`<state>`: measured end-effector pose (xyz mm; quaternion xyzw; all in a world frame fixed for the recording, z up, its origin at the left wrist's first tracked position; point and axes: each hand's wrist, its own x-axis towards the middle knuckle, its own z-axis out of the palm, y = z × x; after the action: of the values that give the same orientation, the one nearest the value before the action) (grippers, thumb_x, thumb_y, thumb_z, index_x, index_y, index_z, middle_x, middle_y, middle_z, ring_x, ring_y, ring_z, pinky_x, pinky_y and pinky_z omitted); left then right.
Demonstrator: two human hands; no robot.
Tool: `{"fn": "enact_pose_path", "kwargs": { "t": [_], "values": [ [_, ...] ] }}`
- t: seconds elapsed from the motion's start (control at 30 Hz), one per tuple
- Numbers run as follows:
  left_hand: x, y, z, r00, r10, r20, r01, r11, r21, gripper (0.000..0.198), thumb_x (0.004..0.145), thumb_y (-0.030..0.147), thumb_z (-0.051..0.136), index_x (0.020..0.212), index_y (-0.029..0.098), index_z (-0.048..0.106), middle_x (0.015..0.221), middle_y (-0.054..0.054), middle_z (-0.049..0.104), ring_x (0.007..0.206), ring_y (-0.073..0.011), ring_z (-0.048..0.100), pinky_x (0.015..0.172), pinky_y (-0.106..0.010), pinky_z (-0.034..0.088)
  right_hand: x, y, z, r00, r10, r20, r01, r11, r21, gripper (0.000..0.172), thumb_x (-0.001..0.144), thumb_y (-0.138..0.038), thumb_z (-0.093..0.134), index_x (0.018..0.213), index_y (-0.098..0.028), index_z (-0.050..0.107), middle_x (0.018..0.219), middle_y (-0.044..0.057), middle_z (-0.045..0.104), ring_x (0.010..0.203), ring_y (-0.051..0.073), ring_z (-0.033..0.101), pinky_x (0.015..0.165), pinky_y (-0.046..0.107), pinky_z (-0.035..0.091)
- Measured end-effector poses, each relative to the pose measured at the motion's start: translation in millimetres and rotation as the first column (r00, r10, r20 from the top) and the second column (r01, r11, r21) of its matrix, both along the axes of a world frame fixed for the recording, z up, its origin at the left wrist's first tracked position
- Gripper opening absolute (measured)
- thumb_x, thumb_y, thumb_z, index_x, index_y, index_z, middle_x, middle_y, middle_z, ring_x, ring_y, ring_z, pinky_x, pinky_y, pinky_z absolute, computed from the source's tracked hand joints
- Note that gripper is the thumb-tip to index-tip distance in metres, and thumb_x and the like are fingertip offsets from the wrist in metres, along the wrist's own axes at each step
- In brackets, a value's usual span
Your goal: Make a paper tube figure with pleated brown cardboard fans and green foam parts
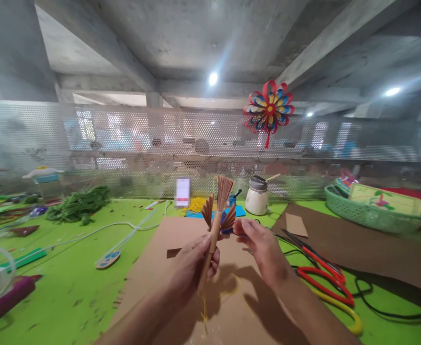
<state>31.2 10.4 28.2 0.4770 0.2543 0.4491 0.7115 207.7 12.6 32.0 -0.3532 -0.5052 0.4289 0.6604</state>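
Upright over the cardboard sheet (181, 230), my left hand (196, 254) grips a brown pleated paper figure (215, 227). It has a rolled stem, a tall fan at the top and a smaller fan on each side. Yellow thread (205, 311) hangs below it. Just right of the figure is my right hand (258, 242), its fingers curled and the thumb close to the index finger. Whatever lies between those fingertips is too small to make out. Behind the left wrist a dark pleated strip (173, 252) lies on the cardboard.
Red-handled scissors (327, 268) lie at the right, beside a yellow handle (352, 316) and black cord. A brown sheet (339, 239), green basket (382, 215) and white jar (256, 199) stand beyond. White cables and a glue gun (7, 304) occupy the left.
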Motion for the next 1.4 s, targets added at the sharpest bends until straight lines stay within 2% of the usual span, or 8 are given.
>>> {"fn": "enact_pose_path", "kwargs": {
  "t": [0.23, 0.73, 0.9, 1.0, 1.07, 1.17, 1.23, 1.4],
  "values": [
    [7, -5, -12.1, 0.993, -0.091, -0.07, 0.093, 0.995, 0.03, 0.033, 0.087, 0.043, 0.057, 0.1, 0.013, 0.063, 0.068, -0.001, 0.058, 0.051, -0.0071, 0.048, 0.05, -0.019, 0.034, -6, 6, 26.4, 0.984, 0.092, -0.152, -0.091, 0.996, 0.013, 0.029, 0.075, -0.04, 0.071, 0.089, -0.015, 0.068, 0.084, 0.006, 0.067, 0.077, 0.018, 0.058, 0.073, 0.03, 0.046],
    [11, -4, -14.0, 0.983, -0.119, -0.142, 0.128, 0.99, 0.058, 0.028, 0.085, 0.041, 0.062, 0.092, 0.014, 0.058, 0.072, -0.004, 0.064, 0.06, -0.0106, 0.054, 0.059, -0.023, 0.04, -2, 8, 12.5, 0.987, 0.019, -0.157, -0.025, 0.999, -0.033, 0.03, 0.072, -0.044, 0.073, 0.076, -0.014, 0.067, 0.068, 0.002, 0.064, 0.063, 0.016, 0.058, 0.063, 0.03, 0.045],
    [-6, -4, 19.7, 0.994, 0.095, -0.059, -0.088, 0.989, 0.117, 0.023, 0.087, 0.033, 0.06, 0.085, 0.01, 0.059, 0.069, -0.004, 0.061, 0.058, -0.0092, 0.054, 0.056, -0.02, 0.042, 6, 11, 0.7, 0.986, -0.016, -0.166, 0.005, 0.997, -0.071, 0.041, 0.074, -0.054, 0.069, 0.087, -0.016, 0.067, 0.084, 0.006, 0.068, 0.079, 0.019, 0.061, 0.069, 0.029, 0.046],
    [-17, -20, 54.1, 0.994, 0.103, 0.02, -0.105, 0.985, 0.138, 0.021, 0.092, 0.028, 0.053, 0.084, 0.01, 0.06, 0.075, -0.006, 0.062, 0.058, -0.0082, 0.053, 0.058, -0.019, 0.046, -8, -1, -1.0, 0.977, 0.143, -0.158, -0.152, 0.987, -0.043, 0.048, 0.074, -0.059, 0.065, 0.1, -0.018, 0.066, 0.107, 0.01, 0.066, 0.101, 0.023, 0.059, 0.075, 0.031, 0.048],
    [-19, -35, 75.8, 0.993, 0.109, 0.046, -0.115, 0.984, 0.134, 0.019, 0.094, 0.023, 0.047, 0.087, 0.01, 0.06, 0.075, -0.007, 0.062, 0.06, -0.0092, 0.055, 0.059, -0.02, 0.049, -26, -20, 1.1, 0.912, 0.391, -0.128, -0.393, 0.919, 0.006, 0.05, 0.077, -0.058, 0.063, 0.111, -0.022, 0.062, 0.117, 0.009, 0.063, 0.109, 0.023, 0.056, 0.08, 0.032, 0.047],
    [-21, -52, 98.5, 0.981, 0.178, 0.074, -0.187, 0.972, 0.141, 0.024, 0.097, 0.02, 0.04, 0.091, 0.009, 0.06, 0.073, -0.007, 0.06, 0.061, -0.0099, 0.057, 0.056, -0.018, 0.049, -56, -57, 5.1, 0.65, 0.75, -0.123, -0.759, 0.648, -0.064, 0.049, 0.083, -0.059, 0.055, 0.114, -0.021, 0.057, 0.097, 0.008, 0.069, 0.088, 0.02, 0.065, 0.075, 0.034, 0.047],
    [-26, -58, 103.0, 0.97, 0.23, 0.084, -0.241, 0.959, 0.152, 0.024, 0.097, 0.019, 0.04, 0.093, 0.008, 0.06, 0.073, -0.007, 0.059, 0.062, -0.0098, 0.057, 0.055, -0.017, 0.049, -73, -82, 5.5, 0.527, 0.835, -0.157, -0.848, 0.505, -0.159, 0.054, 0.082, -0.063, 0.053, 0.111, -0.018, 0.055, 0.079, 0.005, 0.069, 0.066, 0.016, 0.065, 0.069, 0.033, 0.047],
    [-52, -55, 69.4, 0.948, 0.318, 0.007, -0.318, 0.947, 0.053, 0.018, 0.094, 0.017, 0.043, 0.096, 0.009, 0.059, 0.075, -0.008, 0.061, 0.063, -0.0097, 0.056, 0.056, -0.016, 0.051, -99, -123, -8.0, 0.566, 0.799, -0.204, -0.803, 0.477, -0.358, 0.056, 0.064, -0.066, 0.066, 0.086, -0.015, 0.056, 0.054, -0.003, 0.059, 0.042, 0.01, 0.054, 0.052, 0.024, 0.042]
  ]
}}
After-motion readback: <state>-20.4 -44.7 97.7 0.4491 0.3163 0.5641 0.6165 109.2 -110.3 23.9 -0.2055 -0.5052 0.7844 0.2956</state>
